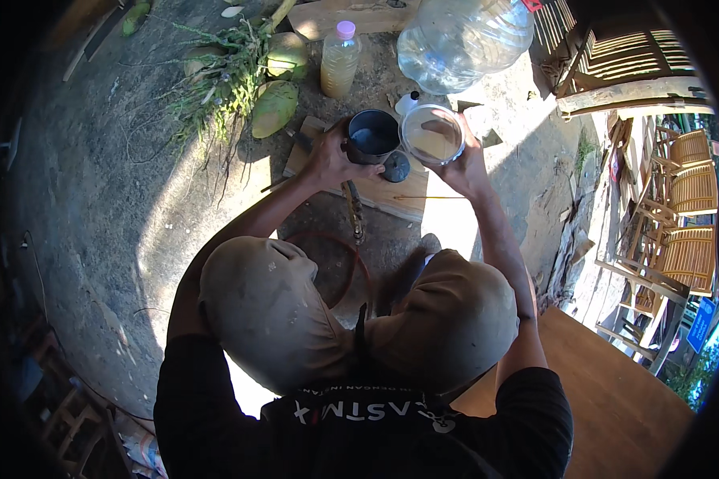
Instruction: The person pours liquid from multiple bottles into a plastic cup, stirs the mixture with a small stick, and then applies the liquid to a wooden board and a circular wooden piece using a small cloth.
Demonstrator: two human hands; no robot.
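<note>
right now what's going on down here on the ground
A person squats over a wooden board on the dirt. The left hand grips a dark metal cup holding liquid; the right hand holds a clear round glass tilted beside it. Green coconuts, a pink-capped plastic bottle and a big clear water jug sit behind.

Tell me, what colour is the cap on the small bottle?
Pink, on the small bottle of yellowish liquid; head view.

The left hand (325, 160) grips a dark metal mug (372, 136) over a wooden plank (391, 195); beside it the right hand (465, 169) holds a clear round glass jar (432, 134), tilted. A large clear plastic water jug (463, 40) stands behind.
</note>
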